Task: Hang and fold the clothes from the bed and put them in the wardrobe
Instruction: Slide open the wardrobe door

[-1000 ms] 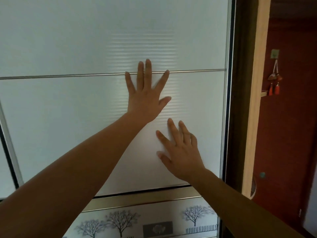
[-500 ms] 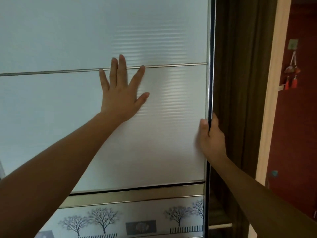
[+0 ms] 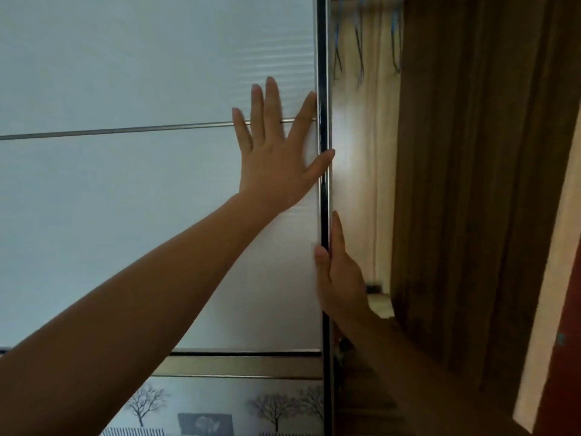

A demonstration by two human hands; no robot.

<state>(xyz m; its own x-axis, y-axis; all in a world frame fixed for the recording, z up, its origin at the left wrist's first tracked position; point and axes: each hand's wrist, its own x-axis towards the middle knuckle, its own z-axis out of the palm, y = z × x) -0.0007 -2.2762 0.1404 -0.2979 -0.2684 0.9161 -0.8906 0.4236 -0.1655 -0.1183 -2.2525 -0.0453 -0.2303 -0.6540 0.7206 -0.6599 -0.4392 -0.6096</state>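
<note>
The wardrobe's frosted white sliding door [image 3: 125,215] fills the left of the view, with a dark metal edge [image 3: 323,89]. My left hand [image 3: 276,158] lies flat on the panel, fingers spread, thumb at the edge. My right hand [image 3: 338,272] grips the door's edge lower down, thumb on the front and fingers behind it. Beside the edge, the wardrobe interior [image 3: 361,152] shows, pale inside, with several hangers [image 3: 361,45] hanging at the top. No clothes are in view.
A brown wooden side panel [image 3: 471,184] of the wardrobe stands to the right of the opening. A red wall [image 3: 569,357] shows at the far right. The door's lower band [image 3: 220,410] carries a tree pattern.
The door has slid left, uncovering the wardrobe's inside and hangers. My right hand moved from flat on the panel to gripping the door's edge. My left hand stays flat on the panel.
</note>
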